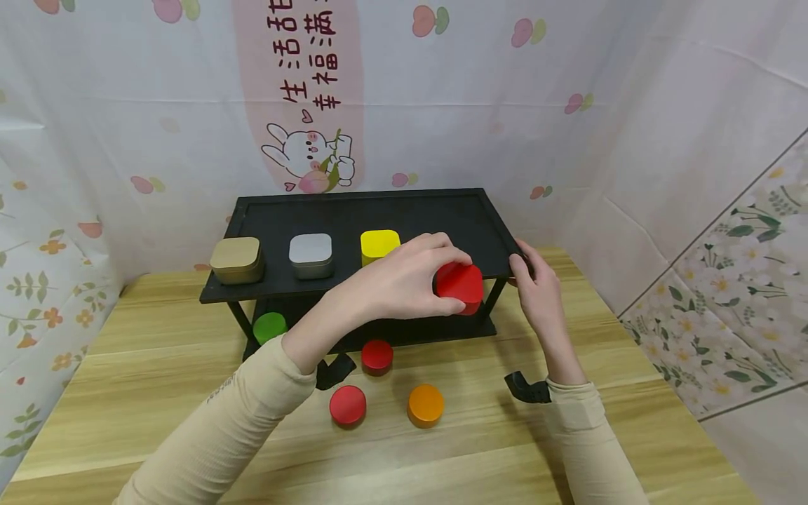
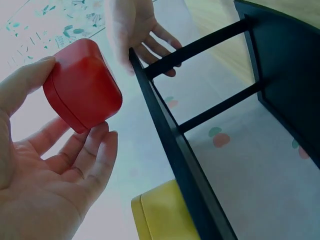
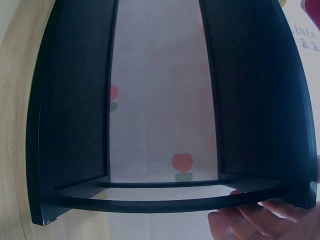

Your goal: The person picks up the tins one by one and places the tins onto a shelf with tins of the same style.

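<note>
My left hand (image 1: 407, 277) pinches a red tin (image 1: 461, 287), square with rounded corners, between thumb and fingers. The left wrist view shows this tin (image 2: 82, 85) raised beside the upper board's edge. My right hand (image 1: 539, 287) grips the right end of a black two-tier shelf (image 1: 442, 217), thumb at its top edge. Under that end, the fingers (image 3: 250, 220) show in the right wrist view. Along the upper board's front stand a gold tin (image 1: 237, 261), a silver tin (image 1: 311, 256) and a yellow tin (image 1: 379, 245), partly hidden by my left hand.
A green round tin (image 1: 270, 327) sits at the lower tier's left. On the wooden table (image 1: 480, 449), in front of the shelf, lie two red round tins, one nearer (image 1: 348, 406) and one farther (image 1: 376, 357), and an orange round tin (image 1: 426, 405). A printed cloth (image 1: 442, 140) hangs behind.
</note>
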### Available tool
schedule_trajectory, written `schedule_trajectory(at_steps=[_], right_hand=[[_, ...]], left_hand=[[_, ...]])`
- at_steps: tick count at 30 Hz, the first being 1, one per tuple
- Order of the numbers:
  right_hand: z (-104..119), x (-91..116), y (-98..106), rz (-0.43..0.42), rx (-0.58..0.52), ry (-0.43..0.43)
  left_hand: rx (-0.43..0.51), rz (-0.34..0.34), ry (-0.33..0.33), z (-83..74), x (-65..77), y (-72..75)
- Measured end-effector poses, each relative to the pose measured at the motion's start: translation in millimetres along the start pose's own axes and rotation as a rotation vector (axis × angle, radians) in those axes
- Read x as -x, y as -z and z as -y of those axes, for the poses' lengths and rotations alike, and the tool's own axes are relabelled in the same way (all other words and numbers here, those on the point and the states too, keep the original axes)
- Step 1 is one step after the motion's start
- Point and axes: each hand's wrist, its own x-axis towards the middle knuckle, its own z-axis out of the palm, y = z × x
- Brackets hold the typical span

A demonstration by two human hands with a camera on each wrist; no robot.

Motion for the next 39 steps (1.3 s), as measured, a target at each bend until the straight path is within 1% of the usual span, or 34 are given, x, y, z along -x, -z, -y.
schedule_trajectory(at_steps=[10, 16, 25, 29, 39], right_hand=[[0.8, -0.1, 1.1, 0.006, -0.004, -0.004], [0.6, -1.0, 0.8, 0.007, -0.003, -0.003], [0.6, 0.0, 0.9, 0.002, -0.003, -0.01], [1.3, 0.4, 1.0, 0.005, -0.001, -0.008], [0.6, 0.3, 0.9, 0.002, -0.006, -0.011]], left_hand=[[-0.016, 0.003, 0.014, 5.5, -15.9, 8.8], [-0.01, 0.006, 0.051, 8.5, -23.2, 13.8], [0.002, 0.034, 0.098, 14.9, -37.7, 23.4], [0.002, 0.049, 0.127, 19.2, -40.6, 23.5], [-0.03, 0.061, 0.156, 24.7, -46.3, 21.3]])
